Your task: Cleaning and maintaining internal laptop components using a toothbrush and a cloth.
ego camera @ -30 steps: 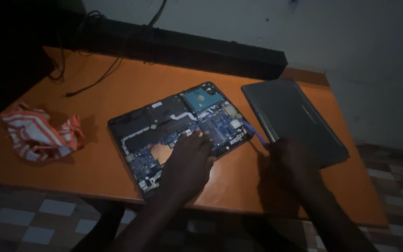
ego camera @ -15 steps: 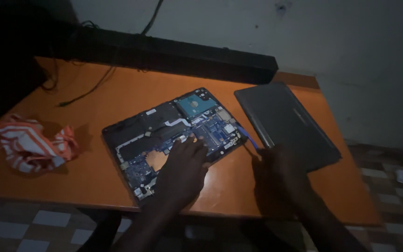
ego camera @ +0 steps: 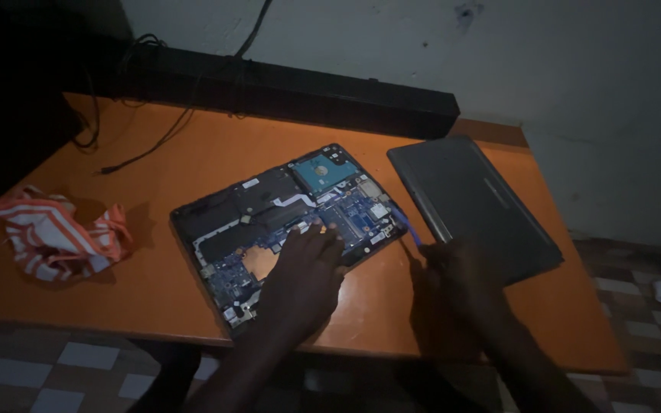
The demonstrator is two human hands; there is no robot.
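Both hands point(ego camera: 304, 279) hide part of the opened laptop point(ego camera: 284, 222) in dimness.

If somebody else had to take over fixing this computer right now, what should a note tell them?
Left hand: flat on the opened laptop, fingers on the circuit board, pressing it against the orange table; it grips nothing.
Right hand: holds a thin blue pry tool, whose tip sits at the laptop's right edge.
Things: the grey bottom cover lies off to the right, touching the right hand. A striped cloth lies at the left end.
Done: the cover is off, and the board and drive are exposed.
Left: the inner parts look still in place; the room is too dark to see any screws.
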